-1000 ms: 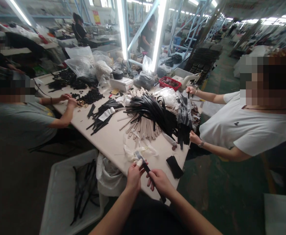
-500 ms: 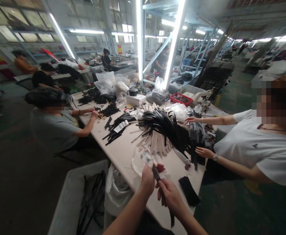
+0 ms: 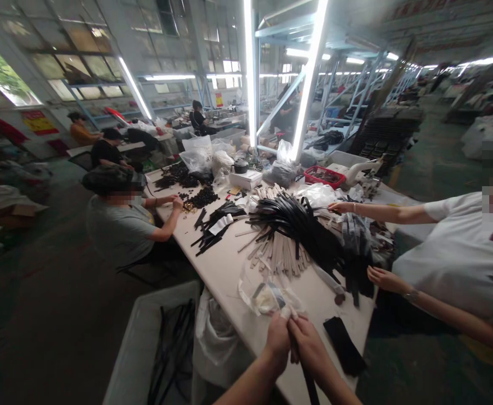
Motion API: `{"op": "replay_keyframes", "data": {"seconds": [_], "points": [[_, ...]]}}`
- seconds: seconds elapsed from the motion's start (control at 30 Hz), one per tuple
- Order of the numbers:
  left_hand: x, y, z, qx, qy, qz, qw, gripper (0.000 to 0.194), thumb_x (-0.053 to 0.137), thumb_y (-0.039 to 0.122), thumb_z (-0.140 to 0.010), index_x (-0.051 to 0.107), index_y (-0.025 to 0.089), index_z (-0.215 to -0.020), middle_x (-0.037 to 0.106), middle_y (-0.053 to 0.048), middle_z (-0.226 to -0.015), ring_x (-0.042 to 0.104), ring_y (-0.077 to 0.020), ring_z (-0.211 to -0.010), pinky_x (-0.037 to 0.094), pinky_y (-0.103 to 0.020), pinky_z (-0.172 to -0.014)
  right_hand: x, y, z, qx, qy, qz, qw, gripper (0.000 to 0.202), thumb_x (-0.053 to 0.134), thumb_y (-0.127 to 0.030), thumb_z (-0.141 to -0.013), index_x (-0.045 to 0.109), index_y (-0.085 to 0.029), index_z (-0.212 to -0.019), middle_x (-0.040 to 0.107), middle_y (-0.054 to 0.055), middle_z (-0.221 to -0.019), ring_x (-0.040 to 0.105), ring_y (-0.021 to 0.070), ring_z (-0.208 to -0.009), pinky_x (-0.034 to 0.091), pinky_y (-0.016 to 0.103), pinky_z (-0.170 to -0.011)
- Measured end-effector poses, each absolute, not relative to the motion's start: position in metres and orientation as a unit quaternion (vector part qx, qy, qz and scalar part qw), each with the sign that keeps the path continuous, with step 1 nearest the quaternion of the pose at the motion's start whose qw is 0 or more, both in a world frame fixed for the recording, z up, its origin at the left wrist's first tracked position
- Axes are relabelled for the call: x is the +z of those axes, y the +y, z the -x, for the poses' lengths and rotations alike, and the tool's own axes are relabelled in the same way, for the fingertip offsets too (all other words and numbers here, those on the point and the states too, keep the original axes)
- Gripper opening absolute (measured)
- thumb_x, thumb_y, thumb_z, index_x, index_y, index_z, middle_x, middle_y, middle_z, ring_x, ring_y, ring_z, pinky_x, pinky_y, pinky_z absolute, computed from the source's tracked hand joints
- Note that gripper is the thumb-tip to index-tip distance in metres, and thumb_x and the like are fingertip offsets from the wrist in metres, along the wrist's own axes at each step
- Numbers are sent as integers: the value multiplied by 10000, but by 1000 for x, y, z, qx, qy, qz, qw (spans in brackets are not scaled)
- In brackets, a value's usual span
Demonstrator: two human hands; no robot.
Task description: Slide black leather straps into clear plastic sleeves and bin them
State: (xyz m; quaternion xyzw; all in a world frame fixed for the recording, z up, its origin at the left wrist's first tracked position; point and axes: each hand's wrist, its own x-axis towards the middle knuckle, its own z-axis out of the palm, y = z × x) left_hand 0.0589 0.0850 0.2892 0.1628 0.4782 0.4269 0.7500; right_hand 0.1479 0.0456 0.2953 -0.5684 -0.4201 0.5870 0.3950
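Note:
Both my hands are close together over the near part of the table, gripping a dark strap [image 3: 309, 387]. My left hand [image 3: 277, 340] is closed, its fingertips pinching near the strap's far end. My right hand [image 3: 306, 337] touches it from the right, fingers wrapped round the same strap. The strap's tail hangs down toward me below my right hand. Just beyond my fingertips lies crumpled clear plastic [image 3: 267, 295] with something pale in it. A large pile of black straps [image 3: 301, 222] lies farther off, over pale strips [image 3: 278, 253]. A flat black stack [image 3: 343, 344] is to the right.
A co-worker on the right [image 3: 449, 253] handles black straps wrapped in plastic. Another person [image 3: 124, 219] sits on the left by small black parts [image 3: 202, 197]. A bin [image 3: 134, 337] with black straps and a white sack [image 3: 215, 326] stand beside the table.
My hands have come together on the strap; before, they were apart along it, with its end showing. The view has turned left. The co-worker's near hand on the right has moved slightly.

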Motion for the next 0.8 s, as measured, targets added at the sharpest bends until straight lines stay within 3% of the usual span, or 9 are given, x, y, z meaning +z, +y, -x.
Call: {"op": "replay_keyframes", "data": {"seconds": [0.13, 0.3, 0.4, 0.5, 0.7, 0.8], "points": [[291, 90, -58, 473, 458, -196, 727, 375, 635, 517, -801, 616, 143, -812, 708, -108, -789, 668, -192, -644, 478, -266, -548, 292, 41, -153, 633, -394, 570, 346, 501, 453, -642, -877, 592, -160, -859, 588, -5, -542, 473, 114, -347, 328, 220, -368], [273, 84, -63, 392, 476, -194, 763, 346, 654, 494, -792, 603, 155, -837, 585, 2, -545, 461, -117, -355, 315, -229, -371, 290, 44, -154, 564, -386, 609, 401, 404, 497, -575, -873, 549, -194, -750, 535, -23, -525, 480, 117, -391, 355, 222, -376], [265, 93, -61, 386, 430, -139, 805, 309, 614, 433, -823, 615, 146, -937, 671, -54, -692, 592, -158, -485, 425, -254, -448, 280, 41, -157, 591, -376, 600, 387, 418, 457, -578, -887, 544, -190, -756, 530, -31, -484, 428, 101, -341, 322, 214, -355], [257, 97, -66, 415, 434, -107, 793, 255, 566, 392, -854, 604, 146, -907, 713, -113, -859, 688, -203, -700, 497, -269, -549, 268, 36, -159, 590, -361, 625, 361, 403, 435, -544, -894, 568, -177, -790, 548, -28, -472, 402, 95, -314, 297, 205, -338], [228, 65, -83, 365, 518, -163, 756, 253, 600, 433, -830, 568, 185, -867, 623, -12, -622, 516, -136, -396, 324, -223, -348, 248, 31, -164, 542, -381, 667, 340, 418, 456, -512, -894, 533, -187, -642, 537, -8, -463, 478, 114, -353, 352, 211, -361], [228, 88, -69, 359, 483, -90, 794, 258, 536, 403, -862, 571, 164, -953, 692, -72, -759, 620, -168, -494, 452, -260, -439, 236, 21, -165, 569, -375, 661, 315, 423, 428, -523, -906, 586, -165, -745, 559, -10, -454, 431, 104, -316, 317, 202, -344]]}}
